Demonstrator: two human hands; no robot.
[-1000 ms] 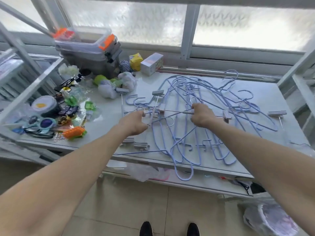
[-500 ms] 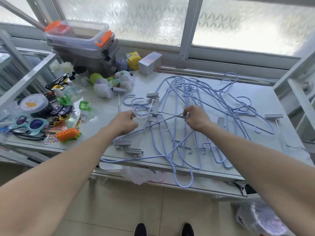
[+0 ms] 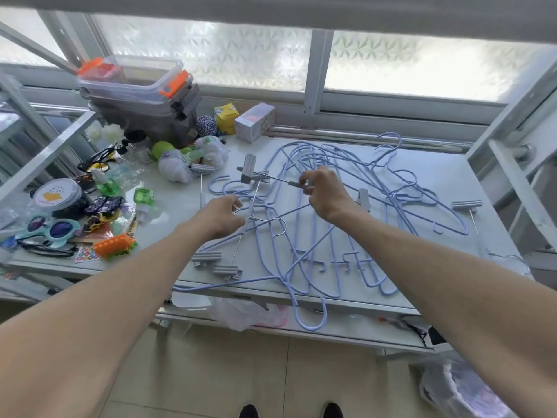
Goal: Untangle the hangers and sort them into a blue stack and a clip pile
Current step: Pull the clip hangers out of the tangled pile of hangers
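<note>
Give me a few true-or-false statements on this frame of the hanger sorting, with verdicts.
1. The right hand pinches the rod of a metal clip hanger. True.
2. The blue hangers sit in a neat stack. False: they lie tangled across the table.
3. The left hand holds sunglasses. False: it grips a thin metal rod in the tangle.
4. One overhanging blue hanger sticks out past the table's near edge. True.
</note>
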